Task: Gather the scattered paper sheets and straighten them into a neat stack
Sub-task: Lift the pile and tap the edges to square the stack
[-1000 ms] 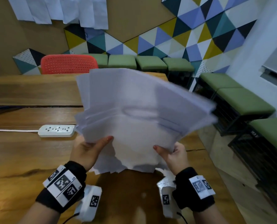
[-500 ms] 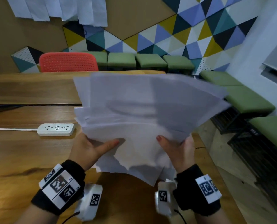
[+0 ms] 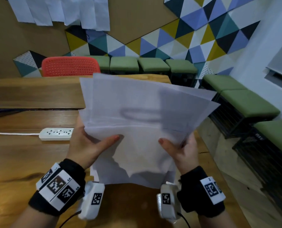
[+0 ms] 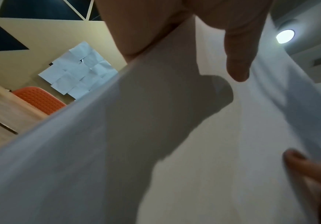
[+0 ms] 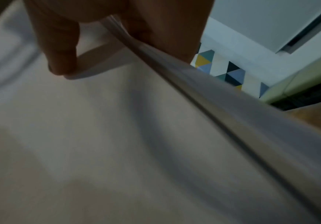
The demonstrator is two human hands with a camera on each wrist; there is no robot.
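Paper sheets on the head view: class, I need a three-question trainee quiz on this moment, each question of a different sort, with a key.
1. True or false: the paper sheets are already squared into a neat stack.
2. Which grips the sheets? A) left hand only B) right hand only C) both hands
3. Fill in: the white thing on the wooden table, left of the sheets, is a power ____.

Key:
1. False: their edges fan out unevenly.
2. C: each thumb lies on the top sheet.
3. strip
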